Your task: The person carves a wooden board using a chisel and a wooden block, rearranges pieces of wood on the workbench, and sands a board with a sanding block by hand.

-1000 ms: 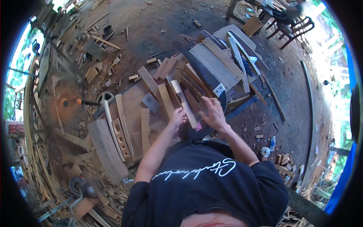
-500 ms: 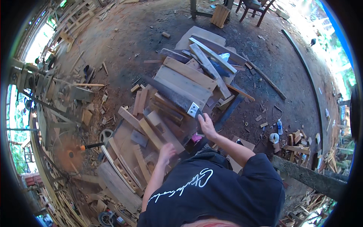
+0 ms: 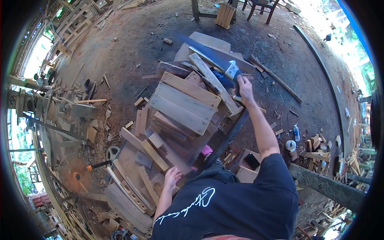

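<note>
My right hand is closed round the dark handle of a hand saw. The saw is held over the far right of the wood pile, its blade pointing far left and smeared by motion. Under and beside it lie a pale narrow board and a dark blue item, partly covered. My left hand is low over the near part of the worktable, fingers loosely curled and apart, with nothing seen in them. Closest to it is the end of a wooden block. A slatted panel of planks lies in the middle of the pile.
At the left stands an orange fan. On the right are a plastic bottle, a white roll and stacked offcuts. A phone lies on a box near my right side. A chair stands far off.
My right hand has swung the saw away from me and to the right, off the slatted panel. My left hand has moved slightly down and nearer to me.
</note>
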Demonstrator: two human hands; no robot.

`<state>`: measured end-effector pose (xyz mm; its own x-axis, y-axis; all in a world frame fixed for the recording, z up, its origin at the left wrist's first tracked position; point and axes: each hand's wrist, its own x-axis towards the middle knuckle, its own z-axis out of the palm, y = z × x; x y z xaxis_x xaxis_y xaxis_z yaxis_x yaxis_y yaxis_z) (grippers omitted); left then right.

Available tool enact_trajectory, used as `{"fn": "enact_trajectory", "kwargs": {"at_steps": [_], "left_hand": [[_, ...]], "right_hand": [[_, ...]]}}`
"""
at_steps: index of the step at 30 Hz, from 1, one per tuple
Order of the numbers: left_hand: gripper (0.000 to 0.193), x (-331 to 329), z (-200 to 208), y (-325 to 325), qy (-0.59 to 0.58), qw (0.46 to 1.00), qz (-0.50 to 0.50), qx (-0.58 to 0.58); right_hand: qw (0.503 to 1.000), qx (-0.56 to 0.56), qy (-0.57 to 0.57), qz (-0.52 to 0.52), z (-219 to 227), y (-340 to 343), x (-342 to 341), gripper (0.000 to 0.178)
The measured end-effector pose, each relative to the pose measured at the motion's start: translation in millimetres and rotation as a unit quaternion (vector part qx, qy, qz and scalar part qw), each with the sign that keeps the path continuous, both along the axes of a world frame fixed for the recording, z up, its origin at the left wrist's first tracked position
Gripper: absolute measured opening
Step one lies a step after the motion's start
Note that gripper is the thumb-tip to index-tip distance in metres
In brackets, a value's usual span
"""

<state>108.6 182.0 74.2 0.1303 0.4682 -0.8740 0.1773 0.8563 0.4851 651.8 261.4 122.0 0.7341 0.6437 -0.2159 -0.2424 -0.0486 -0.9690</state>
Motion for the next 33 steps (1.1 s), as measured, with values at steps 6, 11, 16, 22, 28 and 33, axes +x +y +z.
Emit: {"fn": "enact_trajectory", "kwargs": {"at_steps": [6, 11, 16, 22, 28, 33], "left_hand": [[0.044, -13, 4, -14, 0.037, 0.999, 0.01, -0.017], [0.043, -16, 9, -21, 0.052, 0.998, 0.016, -0.027], [0.042, -11, 15, -21, 0.066, 0.998, 0.02, -0.015], [0.041, -1, 16, -20, 0.086, 0.996, -0.002, -0.006], [0.042, 9, 12, -19, 0.083, 0.996, -0.028, 0.007], [0.035, 10, 14, -23, 0.101, 0.993, -0.054, 0.041]], "right_hand": [[0.997, -0.062, -0.029, 0.024, -46, 34, 111, 0.039], [0.919, -0.268, -0.288, 0.044, -76, 36, 146, 0.051], [0.852, -0.382, -0.351, 0.078, -83, 28, 133, 0.061], [0.819, -0.244, -0.517, -0.052, -53, 29, 73, 0.032], [0.862, -0.058, -0.434, 0.254, -14, 47, -42, 0.021], [0.768, -0.14, -0.519, 0.349, -5, 102, -43, 0.024]]}}
